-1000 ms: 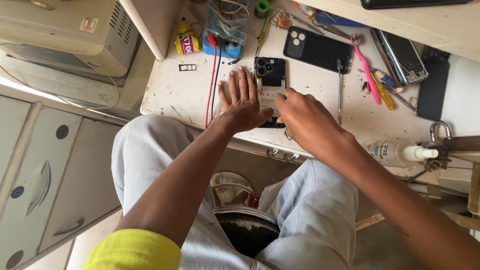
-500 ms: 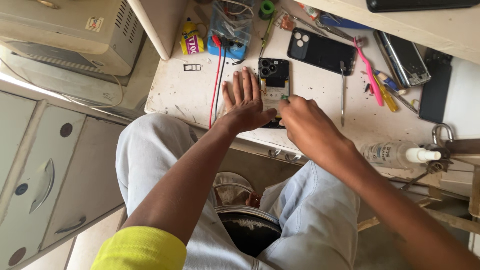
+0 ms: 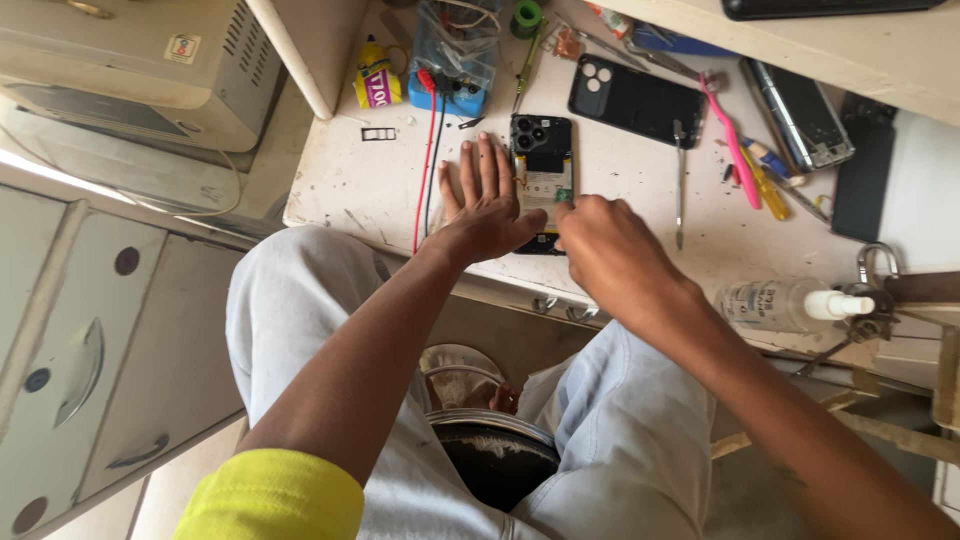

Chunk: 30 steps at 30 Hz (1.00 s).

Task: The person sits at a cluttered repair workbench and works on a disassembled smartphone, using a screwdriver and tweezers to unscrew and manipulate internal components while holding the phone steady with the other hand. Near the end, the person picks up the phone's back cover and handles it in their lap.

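Note:
An opened smartphone [image 3: 541, 165] with its back cover off lies face down on the white worktable [image 3: 640, 215], camera block at the far end. My left hand [image 3: 487, 205] rests flat on the table along the phone's left side, fingers spread, thumb against its lower edge. My right hand [image 3: 607, 245] is curled at the phone's lower right corner, fingertips pressing on its inner board; whether they pinch a small part cannot be made out. The removed black back cover [image 3: 637, 102] lies just beyond, to the right.
Red and black test leads [image 3: 428, 160] run to a blue box of parts [image 3: 455, 60]. A metal pry tool [image 3: 679, 185], pink toothbrush [image 3: 728, 140], yellow screwdriver [image 3: 765, 190], another phone [image 3: 800, 115], a glue bottle [image 3: 376, 82] and a spray bottle [image 3: 785, 303] surround the phone. A grey machine [image 3: 130, 70] stands left.
The view has shifted slightly. My left hand has flattened beside the phone, and my right hand has slid down from the phone's middle to its lower right corner.

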Each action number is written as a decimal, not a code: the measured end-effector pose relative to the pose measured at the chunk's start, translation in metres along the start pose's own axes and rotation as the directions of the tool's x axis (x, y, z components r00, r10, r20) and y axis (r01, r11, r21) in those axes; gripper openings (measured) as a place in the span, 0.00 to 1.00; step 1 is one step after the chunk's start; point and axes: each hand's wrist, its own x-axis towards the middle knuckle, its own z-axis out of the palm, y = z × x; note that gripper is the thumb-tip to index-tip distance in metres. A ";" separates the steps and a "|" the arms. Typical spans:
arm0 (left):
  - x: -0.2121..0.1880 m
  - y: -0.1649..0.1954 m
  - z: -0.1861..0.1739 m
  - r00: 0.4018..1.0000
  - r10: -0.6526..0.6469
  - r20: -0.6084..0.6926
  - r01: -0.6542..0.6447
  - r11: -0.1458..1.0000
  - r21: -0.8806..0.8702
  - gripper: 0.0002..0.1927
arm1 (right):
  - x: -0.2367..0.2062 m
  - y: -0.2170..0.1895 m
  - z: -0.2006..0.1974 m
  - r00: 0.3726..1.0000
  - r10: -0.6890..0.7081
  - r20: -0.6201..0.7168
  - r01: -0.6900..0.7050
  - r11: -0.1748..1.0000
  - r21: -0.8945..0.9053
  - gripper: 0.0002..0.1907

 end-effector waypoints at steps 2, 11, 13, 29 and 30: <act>-0.001 -0.002 0.001 1.000 -0.003 -0.008 0.003 1.000 0.010 0.58 | 0.001 0.002 0.001 0.998 0.049 0.045 -0.047 0.998 -0.050 0.08; -0.001 0.001 -0.002 1.000 0.010 -0.011 -0.010 0.999 0.034 0.58 | -0.004 0.008 -0.005 0.980 0.086 0.178 -0.085 0.996 -0.018 0.09; 0.001 0.002 -0.004 1.000 0.010 -0.004 -0.010 0.999 0.034 0.58 | -0.007 0.014 -0.012 0.986 0.065 0.153 -0.075 0.995 0.063 0.10; -0.006 -0.002 -0.002 0.998 0.044 -0.048 -0.043 0.999 0.024 0.66 | -0.075 0.015 0.050 0.726 0.576 -0.377 -0.165 0.677 0.717 0.08; -0.007 0.000 -0.005 0.999 0.037 -0.021 -0.036 0.999 0.026 0.69 | -0.078 0.022 0.060 0.700 0.600 -0.388 -0.200 0.686 0.700 0.08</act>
